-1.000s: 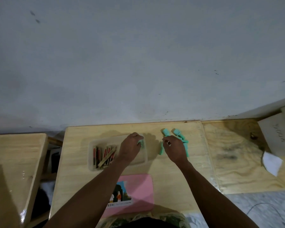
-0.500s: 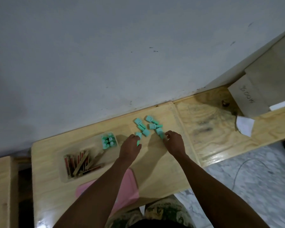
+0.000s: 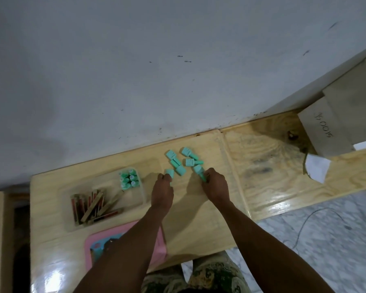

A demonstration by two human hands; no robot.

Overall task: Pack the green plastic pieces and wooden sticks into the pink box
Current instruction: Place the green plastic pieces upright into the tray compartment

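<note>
Loose green pieces (image 3: pixel 190 162) lie just right of the clear tray (image 3: pixel 144 193), so both hands work there; the right hand (image 3: pixel 215 185) pinches one; the left hand (image 3: pixel 162 188) curls at another, grip unclear; sticks (image 3: pixel 93 205) already lie in the tray; the pink box (image 3: pixel 114 230) waits on its near side.

Loose plastic pieces (image 3: pixel 181 170) right of the tray (image 3: pixel 135 198) (sticks (image 3: pixel 91 206) inside).
</note>
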